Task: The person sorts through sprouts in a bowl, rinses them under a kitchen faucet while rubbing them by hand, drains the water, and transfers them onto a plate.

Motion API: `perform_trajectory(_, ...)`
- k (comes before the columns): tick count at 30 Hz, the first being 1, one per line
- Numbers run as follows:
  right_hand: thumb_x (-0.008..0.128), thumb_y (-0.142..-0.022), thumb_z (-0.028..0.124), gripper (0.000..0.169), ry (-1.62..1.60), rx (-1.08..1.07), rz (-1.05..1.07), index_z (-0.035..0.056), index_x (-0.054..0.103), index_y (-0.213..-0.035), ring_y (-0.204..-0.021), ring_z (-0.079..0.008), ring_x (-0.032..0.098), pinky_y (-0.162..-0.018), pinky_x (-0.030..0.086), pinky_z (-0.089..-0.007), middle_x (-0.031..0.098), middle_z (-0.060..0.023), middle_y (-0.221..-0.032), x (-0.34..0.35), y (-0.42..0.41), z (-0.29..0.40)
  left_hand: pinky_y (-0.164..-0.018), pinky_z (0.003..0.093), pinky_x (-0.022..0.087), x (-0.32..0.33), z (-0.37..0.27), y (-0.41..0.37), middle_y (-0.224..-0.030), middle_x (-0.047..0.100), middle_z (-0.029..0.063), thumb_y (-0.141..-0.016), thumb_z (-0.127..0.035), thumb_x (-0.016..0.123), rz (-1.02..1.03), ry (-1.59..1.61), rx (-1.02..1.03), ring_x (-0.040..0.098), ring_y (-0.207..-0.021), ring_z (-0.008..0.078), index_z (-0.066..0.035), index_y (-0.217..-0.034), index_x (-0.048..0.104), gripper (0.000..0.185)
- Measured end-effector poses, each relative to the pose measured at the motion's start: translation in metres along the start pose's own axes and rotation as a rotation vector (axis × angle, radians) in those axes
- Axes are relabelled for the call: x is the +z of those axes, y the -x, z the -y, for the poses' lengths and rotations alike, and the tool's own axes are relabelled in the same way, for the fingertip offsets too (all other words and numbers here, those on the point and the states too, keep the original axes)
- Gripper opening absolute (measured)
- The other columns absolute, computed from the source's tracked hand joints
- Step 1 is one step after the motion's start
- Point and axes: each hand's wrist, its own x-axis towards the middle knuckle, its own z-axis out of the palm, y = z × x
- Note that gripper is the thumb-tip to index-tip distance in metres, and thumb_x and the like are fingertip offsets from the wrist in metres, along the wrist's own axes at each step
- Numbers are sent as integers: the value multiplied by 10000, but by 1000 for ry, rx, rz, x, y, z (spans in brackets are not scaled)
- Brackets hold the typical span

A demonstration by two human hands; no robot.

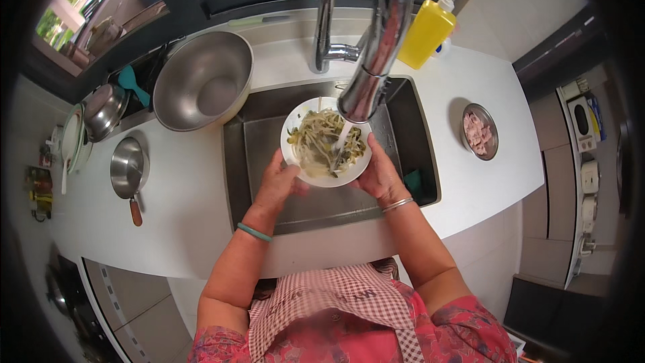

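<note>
Over the sink [322, 212] I hold a white plate [330, 180] heaped with pale and dark green shredded vegetables [317, 133]. My left hand [278, 181] grips the plate's lower left rim, thumb on top. On the right rim my right hand [379, 174] has hold of it, with its fingers partly hidden underneath. Water [343, 136] runs from the chrome faucet [359, 103] onto the vegetables, and some liquid lies in the plate. The faucet head covers part of the plate's upper right edge.
A large metal bowl [201, 80] stands left of the sink, near a small wooden-handled saucepan [127, 167]. To the right is a metal bowl [493, 151] of pale pink meat pieces [476, 133]. A yellow pump bottle [426, 35] stands behind, and a green cloth or sponge [413, 180] lies in the sink.
</note>
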Motion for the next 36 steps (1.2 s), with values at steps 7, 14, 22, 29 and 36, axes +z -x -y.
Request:
perform_trajectory(7,410,-1012,484,548,-194,-162,-41,116,435,-1417,-1267,-289,512,-1045,429,-463,522,-91,-1396,-6,-12,-26,-546,308,561,-1,12,-1,-1026,652,112,-906,-106,521,29,-6,-13,640,-619,160,-113,-1441,353,561)
perform_trajectory(14,384,-1018,483,558,-226,-182,-75,105,420,-1426,-1286,-303,491,-1072,401,-474,498,-105,-1419,-8,-18,-27,-631,324,556,5,-3,15,-1073,647,140,-937,-220,589,-105,-195,-45,665,-730,207,-59,-1460,314,612)
perform_trajectory(22,367,-1023,487,577,-189,-197,-61,71,427,-1418,-1280,-290,499,-1067,411,-434,513,-121,-1402,-18,-27,-32,-1113,448,317,26,-20,12,-1423,401,290,-865,-332,665,-241,-1100,832,359,-1364,404,-54,-1452,368,714)
perform_trajectory(29,338,-1034,475,567,-97,-146,-10,65,437,-1414,-1266,-265,510,-1052,422,-410,520,-128,-1390,-12,-24,-31,-1127,519,249,56,-18,-25,-1458,380,248,-753,-472,728,-89,-1242,816,282,-1392,434,-51,-1378,477,795)
perform_trajectory(36,397,-1022,468,566,-52,-158,-88,39,455,-1388,-1233,-264,539,-1048,424,-397,546,-127,-1359,-7,-22,-37,-1011,507,370,50,6,-36,-1243,542,183,-769,-240,695,-63,-1281,776,501,-1142,395,-110,-1206,609,464)
